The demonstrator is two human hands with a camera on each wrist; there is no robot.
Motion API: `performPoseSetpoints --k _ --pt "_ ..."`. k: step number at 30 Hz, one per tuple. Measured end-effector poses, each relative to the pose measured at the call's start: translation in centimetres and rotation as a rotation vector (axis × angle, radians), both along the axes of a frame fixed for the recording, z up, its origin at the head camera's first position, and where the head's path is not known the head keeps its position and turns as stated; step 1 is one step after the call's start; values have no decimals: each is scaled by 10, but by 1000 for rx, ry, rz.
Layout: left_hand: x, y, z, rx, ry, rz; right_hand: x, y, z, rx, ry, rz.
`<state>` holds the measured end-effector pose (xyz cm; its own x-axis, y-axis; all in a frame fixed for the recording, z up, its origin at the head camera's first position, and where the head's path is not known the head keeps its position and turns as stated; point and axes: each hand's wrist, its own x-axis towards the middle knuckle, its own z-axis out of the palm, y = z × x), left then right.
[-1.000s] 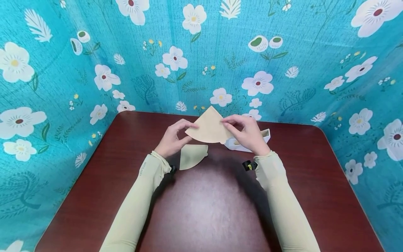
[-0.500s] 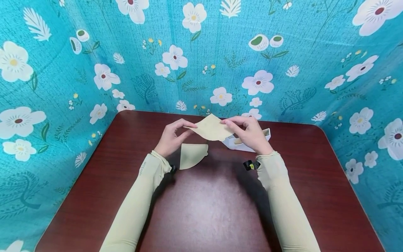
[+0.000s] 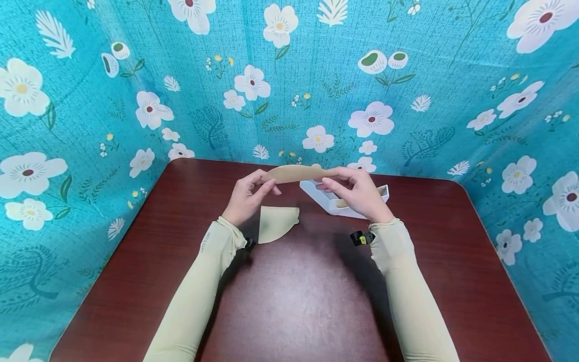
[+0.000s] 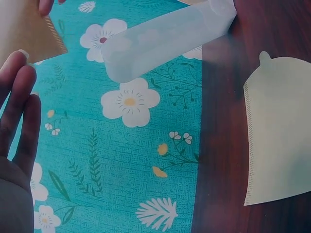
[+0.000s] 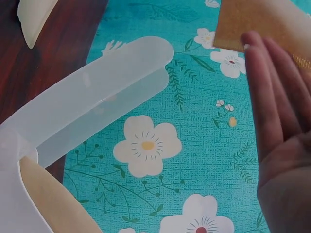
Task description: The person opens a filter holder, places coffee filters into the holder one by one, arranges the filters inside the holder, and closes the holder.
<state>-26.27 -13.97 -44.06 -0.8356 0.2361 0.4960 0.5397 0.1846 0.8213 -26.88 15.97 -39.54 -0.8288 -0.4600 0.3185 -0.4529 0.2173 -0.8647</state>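
left hand [image 3: 246,199] and right hand [image 3: 360,195] pinch paper [image 3: 295,174]

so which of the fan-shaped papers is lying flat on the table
The flat paper left of the white box in the head view. It rests on the table; the raised paper is held between the left hand and right hand.

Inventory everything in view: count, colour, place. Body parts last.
held paper: one, tan, raised between the hands
loose paper: one, pale beige, on the table, left of the box
box: one, white, on the table
boxed paper: count unclear, tan, inside the box
table: one, dark red-brown, below everything
flowered cloth: count unclear, turquoise, behind and beside the table
wrist bands: two, black, one at each wrist
sleeves: two, pale green, along the forearms
left hand: one, bare, at the held paper's left end
right hand: one, bare, at its right end
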Motion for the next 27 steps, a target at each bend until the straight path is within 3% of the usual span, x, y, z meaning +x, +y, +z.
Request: performPoseSetpoints --k 5,11,18,27 --pt "1 1 -1 -39 -18 11 0 -3 0 18 72 -112" --pt "0 6 0 -118 59 85 2 -3 4 78 147 -158" --pt "-3 15 4 -79 94 74 2 2 4 144 169 -157" --pt "-8 25 3 -103 163 37 -1 10 8 114 334 -248"
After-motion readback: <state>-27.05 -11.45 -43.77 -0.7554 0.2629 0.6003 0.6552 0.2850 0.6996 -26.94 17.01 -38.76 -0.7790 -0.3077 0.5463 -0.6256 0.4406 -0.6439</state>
